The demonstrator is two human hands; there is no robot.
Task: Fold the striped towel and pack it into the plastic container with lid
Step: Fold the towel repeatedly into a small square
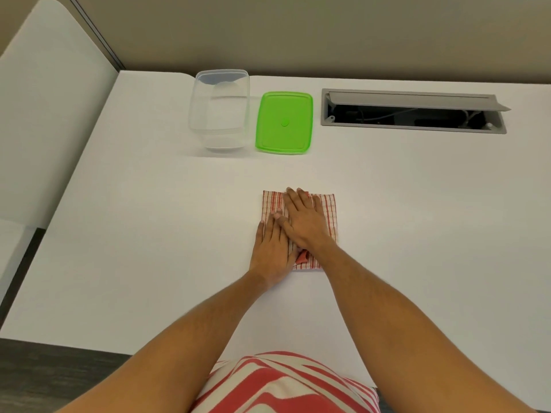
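Observation:
The red-and-white striped towel (328,208) lies folded into a small rectangle in the middle of the white table (149,234). My right hand (304,217) lies flat on top of it, fingers pointing away from me. My left hand (272,248) rests flat on the towel's left edge, partly on the table, touching the right hand. Both palms press down and neither hand grips anything. The clear plastic container (220,110) stands uncovered at the back of the table. Its green lid (284,122) lies flat just to the right of it.
An open grey cable hatch (414,110) is set into the table at the back right. A white partition (44,114) runs along the left side, and a beige wall stands behind the table. Bare table surface lies between the towel and the container.

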